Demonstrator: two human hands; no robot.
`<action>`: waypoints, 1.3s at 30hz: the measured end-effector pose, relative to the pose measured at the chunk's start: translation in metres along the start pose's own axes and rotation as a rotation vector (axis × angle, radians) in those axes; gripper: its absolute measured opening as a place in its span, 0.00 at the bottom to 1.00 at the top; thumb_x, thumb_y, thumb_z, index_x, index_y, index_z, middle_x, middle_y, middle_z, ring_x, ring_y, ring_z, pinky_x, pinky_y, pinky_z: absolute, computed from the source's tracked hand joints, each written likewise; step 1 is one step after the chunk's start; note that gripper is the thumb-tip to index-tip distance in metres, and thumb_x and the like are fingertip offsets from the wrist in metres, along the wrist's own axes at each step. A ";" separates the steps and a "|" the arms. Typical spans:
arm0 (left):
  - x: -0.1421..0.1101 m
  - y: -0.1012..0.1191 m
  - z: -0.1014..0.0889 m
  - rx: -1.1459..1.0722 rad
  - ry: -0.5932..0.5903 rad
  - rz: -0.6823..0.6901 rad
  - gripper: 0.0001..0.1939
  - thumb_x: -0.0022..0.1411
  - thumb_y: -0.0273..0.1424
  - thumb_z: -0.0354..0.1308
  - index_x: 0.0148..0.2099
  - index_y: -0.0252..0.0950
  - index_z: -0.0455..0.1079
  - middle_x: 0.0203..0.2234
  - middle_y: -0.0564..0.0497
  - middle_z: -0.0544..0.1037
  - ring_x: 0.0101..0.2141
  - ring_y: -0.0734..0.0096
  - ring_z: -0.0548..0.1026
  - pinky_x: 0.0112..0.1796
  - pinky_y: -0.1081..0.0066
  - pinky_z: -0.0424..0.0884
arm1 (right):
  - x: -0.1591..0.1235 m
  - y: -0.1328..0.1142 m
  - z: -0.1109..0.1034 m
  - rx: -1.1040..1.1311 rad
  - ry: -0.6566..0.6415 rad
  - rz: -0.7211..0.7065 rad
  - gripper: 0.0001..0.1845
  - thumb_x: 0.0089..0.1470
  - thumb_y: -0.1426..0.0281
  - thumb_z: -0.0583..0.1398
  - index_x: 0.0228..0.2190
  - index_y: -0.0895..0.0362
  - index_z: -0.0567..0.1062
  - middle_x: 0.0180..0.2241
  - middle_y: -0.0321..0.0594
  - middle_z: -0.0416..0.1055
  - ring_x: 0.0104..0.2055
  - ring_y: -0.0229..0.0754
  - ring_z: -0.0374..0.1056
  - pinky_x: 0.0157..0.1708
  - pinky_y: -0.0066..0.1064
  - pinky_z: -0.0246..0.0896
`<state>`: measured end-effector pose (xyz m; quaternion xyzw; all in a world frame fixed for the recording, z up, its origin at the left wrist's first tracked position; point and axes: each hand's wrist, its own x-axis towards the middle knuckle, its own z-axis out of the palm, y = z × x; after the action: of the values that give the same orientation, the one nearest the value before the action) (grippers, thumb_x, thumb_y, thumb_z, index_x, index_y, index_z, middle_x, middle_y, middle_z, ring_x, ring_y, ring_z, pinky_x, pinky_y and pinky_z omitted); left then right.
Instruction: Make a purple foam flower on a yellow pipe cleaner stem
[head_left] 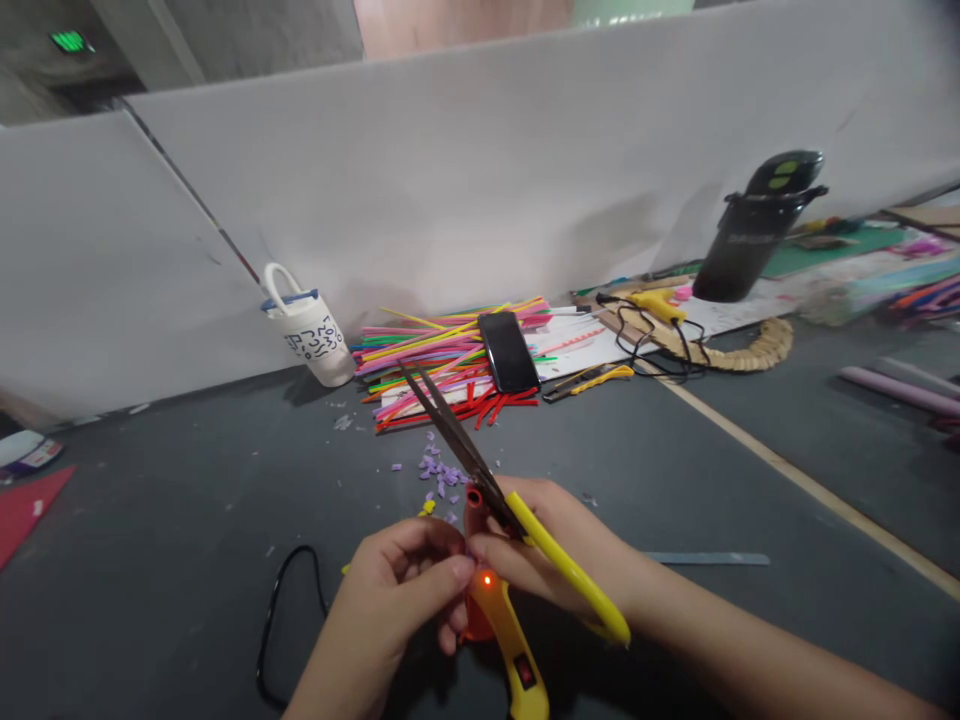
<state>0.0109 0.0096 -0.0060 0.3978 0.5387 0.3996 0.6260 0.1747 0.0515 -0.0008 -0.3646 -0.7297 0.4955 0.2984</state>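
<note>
My right hand (547,540) is closed round a pair of scissors (461,440) with yellow handles, the blades pointing up and left, slightly apart. Between its fingers a small red tube (473,497) stands with its hollow end up. My left hand (416,580) meets it at the fingertips; thumb and fingers are pinched, and what they hold is hidden. Just below both hands lies a yellow hot glue gun (510,640) with a glowing red light and a switch. Small purple scraps (441,473) are scattered on the table beyond the hands.
Behind lie coloured pipe cleaners or thin sticks (420,350), a black phone (510,352), a yellow utility knife (592,382) and another glue gun (656,304). A white cup (319,340) and a dark bottle (750,235) stand by the partition (465,180). A black cable (274,610) curves at left.
</note>
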 end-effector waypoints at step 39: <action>-0.006 0.017 -0.002 -0.371 0.362 0.316 0.05 0.43 0.22 0.67 0.26 0.35 0.75 0.15 0.56 0.75 0.14 0.81 0.70 0.15 0.84 0.66 | -0.006 0.006 0.021 -0.778 0.089 0.031 0.29 0.47 0.45 0.57 0.33 0.59 0.70 0.26 0.44 0.74 0.28 0.53 0.72 0.24 0.36 0.58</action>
<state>0.0070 0.0103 0.0123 0.2778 0.4906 0.6483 0.5117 0.1629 0.0369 -0.0135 -0.4827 -0.8438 0.1701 0.1616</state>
